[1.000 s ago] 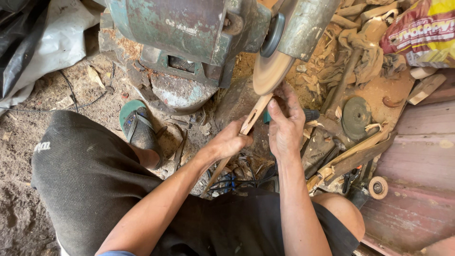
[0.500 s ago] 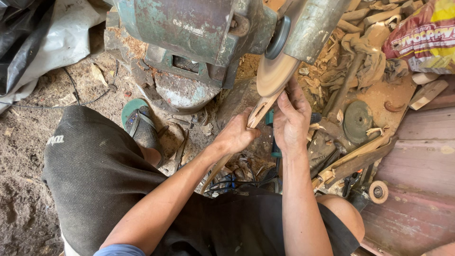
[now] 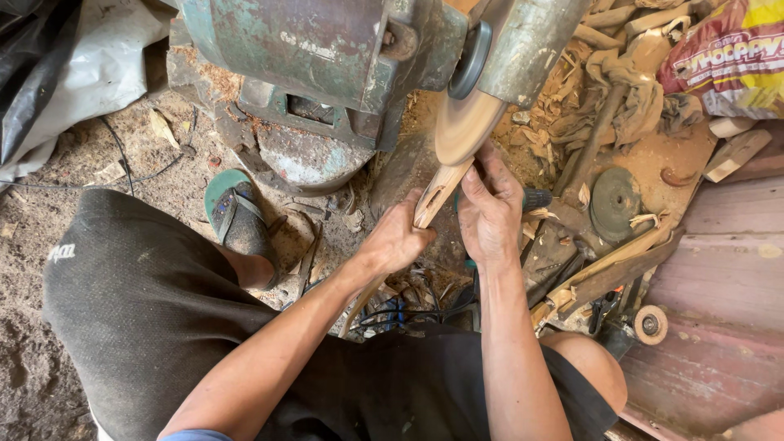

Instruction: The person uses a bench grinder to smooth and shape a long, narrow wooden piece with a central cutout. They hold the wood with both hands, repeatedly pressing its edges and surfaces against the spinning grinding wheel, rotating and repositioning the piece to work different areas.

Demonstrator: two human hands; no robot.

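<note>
Left hand (image 3: pixel 398 241) and right hand (image 3: pixel 488 214) both clamped on a wooden stick (image 3: pixel 435 194), its tip touching the sanding disc (image 3: pixel 464 124) of a green bench grinder (image 3: pixel 327 49)

1 head camera looks steeply down, close

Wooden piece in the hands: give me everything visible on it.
The wooden piece is a pale, bare, narrow strip of light wood, smooth on its upper face. It slants from lower left up to the right, its top end meeting the lower edge of the tan sanding disc on the green grinder. The left hand grips its lower part, the right hand presses its upper part. A thin curved length continues below the left hand; whether it is the same piece is unclear.
</note>
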